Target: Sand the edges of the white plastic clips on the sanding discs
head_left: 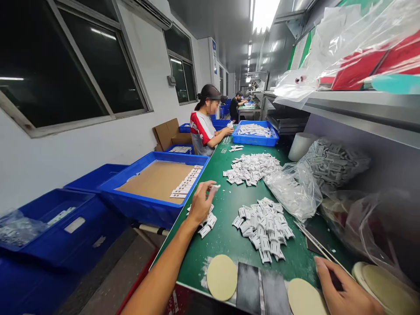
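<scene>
My left hand [201, 204] pinches a small white plastic part [215, 187] between thumb and fingertips, above the green tabletop [223, 238]. A few like parts [207, 225] lie under and beside that hand. To its right is a heap of white plastic parts [264, 227], with a larger heap [252, 168] farther back. My right hand [348, 286] is low at the right, its fingertips curled together; whatever they may hold is hidden. It is close to a round pale-yellow disc [305, 297] and a thin long rod [323, 247].
A blue tray [154, 201] with cardboard and rows of white pieces stands left of the table. Clear bags of parts [295, 190] line the right side under a shelf [367, 103]. Another yellow disc [222, 278] and dark strips [259, 288] lie in front. A co-worker [206, 122] sits beyond.
</scene>
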Available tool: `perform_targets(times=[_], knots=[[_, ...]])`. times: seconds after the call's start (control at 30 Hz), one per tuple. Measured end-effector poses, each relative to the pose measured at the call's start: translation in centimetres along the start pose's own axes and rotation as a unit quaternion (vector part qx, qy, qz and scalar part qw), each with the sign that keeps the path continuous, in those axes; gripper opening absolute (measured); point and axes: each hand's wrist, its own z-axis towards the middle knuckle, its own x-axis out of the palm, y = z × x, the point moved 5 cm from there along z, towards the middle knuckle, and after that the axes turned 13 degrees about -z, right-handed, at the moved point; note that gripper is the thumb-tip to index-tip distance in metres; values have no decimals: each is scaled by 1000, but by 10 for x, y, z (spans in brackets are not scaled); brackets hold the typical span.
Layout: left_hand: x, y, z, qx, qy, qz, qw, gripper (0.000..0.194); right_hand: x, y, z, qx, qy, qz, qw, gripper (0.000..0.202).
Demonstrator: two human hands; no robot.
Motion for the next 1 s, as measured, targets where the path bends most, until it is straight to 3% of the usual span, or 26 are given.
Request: perform_targets(times=[0.13, 0.37, 0.6, 0.87, 1.0], knots=[[9, -8, -3, 9, 54, -60, 997, 29, -7, 8, 3, 21, 24, -10, 999, 49], [4, -14, -4, 17, 39, -118, 992, 36, -15, 11, 6, 52, 13, -10, 998, 52], [6, -35, -9, 52, 42, -142, 988, 40, -22, 14, 5, 68, -18, -13, 997, 59], [17, -51, -21, 96, 70, -174, 977, 37, -28, 19, 6, 100, -42, 40, 993, 63], [22, -80, -35, 132, 95, -192, 968, 29, -40, 39, 0, 131, -56, 127, 982, 68]])
